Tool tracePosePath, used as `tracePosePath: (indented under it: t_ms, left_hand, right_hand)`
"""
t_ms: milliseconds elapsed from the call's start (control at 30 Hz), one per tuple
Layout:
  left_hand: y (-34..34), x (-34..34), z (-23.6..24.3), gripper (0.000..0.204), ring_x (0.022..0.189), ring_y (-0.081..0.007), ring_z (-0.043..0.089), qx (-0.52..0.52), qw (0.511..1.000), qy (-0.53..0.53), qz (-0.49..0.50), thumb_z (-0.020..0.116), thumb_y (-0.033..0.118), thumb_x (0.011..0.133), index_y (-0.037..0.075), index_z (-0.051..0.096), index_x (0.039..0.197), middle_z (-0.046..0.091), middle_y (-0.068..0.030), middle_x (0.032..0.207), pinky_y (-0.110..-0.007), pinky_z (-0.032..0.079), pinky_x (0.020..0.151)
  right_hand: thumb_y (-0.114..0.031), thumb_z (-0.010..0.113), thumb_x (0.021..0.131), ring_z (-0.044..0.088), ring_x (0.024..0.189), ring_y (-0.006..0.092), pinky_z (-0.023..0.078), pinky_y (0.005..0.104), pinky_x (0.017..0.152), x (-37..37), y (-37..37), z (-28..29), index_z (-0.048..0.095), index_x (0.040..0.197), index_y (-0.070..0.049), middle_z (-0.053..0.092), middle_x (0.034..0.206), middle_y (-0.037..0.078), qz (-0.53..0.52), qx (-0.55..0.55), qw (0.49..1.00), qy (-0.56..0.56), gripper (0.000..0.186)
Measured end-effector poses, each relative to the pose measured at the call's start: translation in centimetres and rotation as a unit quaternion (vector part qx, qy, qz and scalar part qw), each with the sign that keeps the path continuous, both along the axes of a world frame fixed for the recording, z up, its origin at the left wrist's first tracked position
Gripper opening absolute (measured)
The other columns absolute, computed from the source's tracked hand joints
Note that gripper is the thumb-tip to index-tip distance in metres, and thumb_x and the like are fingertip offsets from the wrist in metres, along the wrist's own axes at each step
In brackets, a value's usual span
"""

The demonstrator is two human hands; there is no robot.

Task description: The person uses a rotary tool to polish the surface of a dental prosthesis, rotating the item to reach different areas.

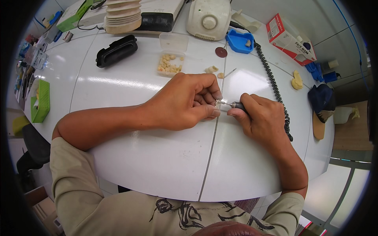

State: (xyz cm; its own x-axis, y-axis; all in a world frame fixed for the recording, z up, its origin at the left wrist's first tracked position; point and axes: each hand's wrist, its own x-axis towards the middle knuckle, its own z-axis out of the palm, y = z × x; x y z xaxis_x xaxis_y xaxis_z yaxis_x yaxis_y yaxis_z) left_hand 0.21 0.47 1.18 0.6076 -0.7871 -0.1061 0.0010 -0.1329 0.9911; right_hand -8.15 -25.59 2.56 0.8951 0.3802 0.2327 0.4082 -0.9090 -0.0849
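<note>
1. Surface [157, 165]: white, glossy, seamed; it carries your forearms and all items below.

2. Left hand [185, 100]: yours, at mid-scene, its fingers drawn to a narrow pinch on item 10.

3. Right hand [262, 116]: yours, to the right of the left one, its fingers closed around item 8.

4. Control unit [208, 20]: white, round dial, far side.

5. Coiled cord [271, 72]: black, running from the far side down to just right of your right hand. Its join to the tool cannot be seen. Should your right arm swing outward, the cord could snag and jerk whatever it is tied to.

6. Black case [116, 51]: elongated, far left.

7. Clear container [173, 42]: lid up, cream tooth-like pieces [169, 62] inside, just beyond your left hand. A careless knuckle there could tip it and scatter the lot.

8. Handpiece [239, 106]: dark grip, metal bit [225, 103] pointing left, its tip at or very near item 10; actual contact is too small to tell. If the bit skids, your left thumb lies close by.

9. Brown disc [221, 52]: flat, far side.

10. Small pale piece [217, 104]: between your left thumb and forefinger. With so little to grip, sideways pressure or vibration could spin it loose.
</note>
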Motion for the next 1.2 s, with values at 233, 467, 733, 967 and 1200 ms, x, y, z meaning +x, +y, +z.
tracePosePath:
  t_ms: [233, 467, 733, 967, 1200]
  left_hand:
    - [-0.04, -0.01, -0.07, 0.025, 0.097, -0.0125, 0.076, 0.002, 1.000, 0.006, 0.000, 0.080, -0.001, 0.100, -0.005, 0.063, 0.119, 0.076, -0.0111, 0.103, -0.025, 0.062, 0.085]
    - [0.00, -0.04, -0.10, 0.024, 0.098, -0.0129, 0.076, -0.003, 1.000, 0.008, -0.001, 0.079, -0.001, 0.101, -0.005, 0.063, 0.118, 0.076, -0.0113, 0.103, -0.025, 0.062, 0.085]
    - [0.00, -0.03, -0.21, 0.024, 0.097, -0.0123, 0.076, -0.001, 1.000, -0.016, -0.004, 0.079, -0.002, 0.100, -0.005, 0.064, 0.117, 0.076, -0.0109, 0.102, -0.025, 0.062, 0.085]
    - [0.03, 0.00, 0.02, 0.024, 0.099, -0.0118, 0.075, 0.001, 1.000, -0.006, -0.004, 0.080, -0.001, 0.100, -0.005, 0.064, 0.117, 0.075, -0.0100, 0.103, -0.025, 0.062, 0.085]
    - [0.12, -0.15, -0.19, 0.023, 0.098, -0.0112, 0.075, 0.001, 1.000, -0.022, -0.003, 0.080, -0.001, 0.100, -0.005, 0.064, 0.117, 0.075, -0.0090, 0.102, -0.024, 0.060, 0.083]
  right_hand:
    - [-0.056, 0.077, 0.101, 0.063, 0.054, 0.0245, 0.045, 0.0402, 0.048, -0.01, 0.04, 0.00, 0.065, 0.085, -0.011, 0.063, 0.066, 0.004, 0.006, -0.003, 1.000, -0.006, 0.049]
    - [-0.056, 0.077, 0.101, 0.063, 0.053, 0.0246, 0.045, 0.0406, 0.048, -0.03, 0.12, 0.14, 0.065, 0.085, -0.011, 0.063, 0.065, 0.004, 0.001, -0.005, 1.000, 0.000, 0.049]
    - [-0.056, 0.077, 0.101, 0.063, 0.054, 0.0257, 0.045, 0.0409, 0.048, 0.03, 0.03, -0.07, 0.065, 0.085, -0.011, 0.064, 0.066, 0.004, 0.005, -0.003, 1.000, -0.002, 0.049]
    - [-0.056, 0.078, 0.101, 0.064, 0.055, 0.0258, 0.046, 0.0408, 0.049, 0.01, 0.02, -0.05, 0.066, 0.086, -0.011, 0.064, 0.067, 0.004, -0.002, -0.006, 1.000, 0.006, 0.048]
    - [-0.056, 0.079, 0.099, 0.065, 0.057, 0.0257, 0.047, 0.0412, 0.049, -0.05, 0.11, -0.06, 0.067, 0.087, -0.011, 0.064, 0.068, 0.004, -0.001, -0.001, 1.000, -0.005, 0.048]
